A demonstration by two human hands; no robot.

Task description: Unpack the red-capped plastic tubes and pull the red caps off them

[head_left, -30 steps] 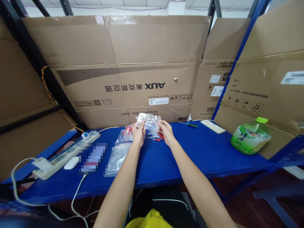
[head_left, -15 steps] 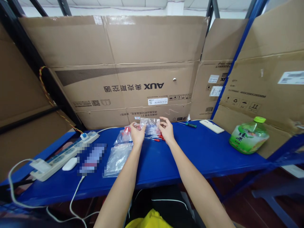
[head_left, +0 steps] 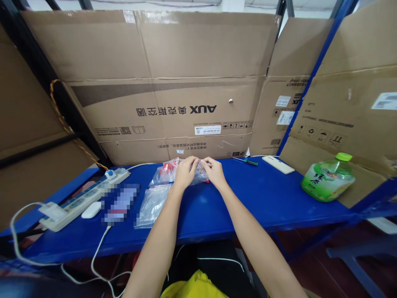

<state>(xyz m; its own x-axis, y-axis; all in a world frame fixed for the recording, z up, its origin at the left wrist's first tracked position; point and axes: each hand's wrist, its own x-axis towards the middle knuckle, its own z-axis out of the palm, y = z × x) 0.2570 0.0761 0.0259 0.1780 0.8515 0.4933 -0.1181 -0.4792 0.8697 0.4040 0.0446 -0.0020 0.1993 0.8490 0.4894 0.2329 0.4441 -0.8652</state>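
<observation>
Both hands [head_left: 185, 173] [head_left: 214, 171] pinch a clear bag [head_left: 199, 178] at its upper edge (blue tabletop [head_left: 263, 196] stretching rightward).

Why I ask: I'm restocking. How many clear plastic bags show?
3 distinguishable: the held bag between both hands, a crinkled bag left of them, and a flat bag nearer the camera. More may be hidden underneath.

We now have our left hand [head_left: 185, 172] and right hand [head_left: 215, 171] drawn close, fingertips almost meeting where a wide gap stood a second ago. The clear bag [head_left: 200, 177] we earlier held spread between them now sits lower, below our fingers, and of the red-ended pieces [head_left: 207, 181] beneath our right fingers we see only a small bit.
</observation>
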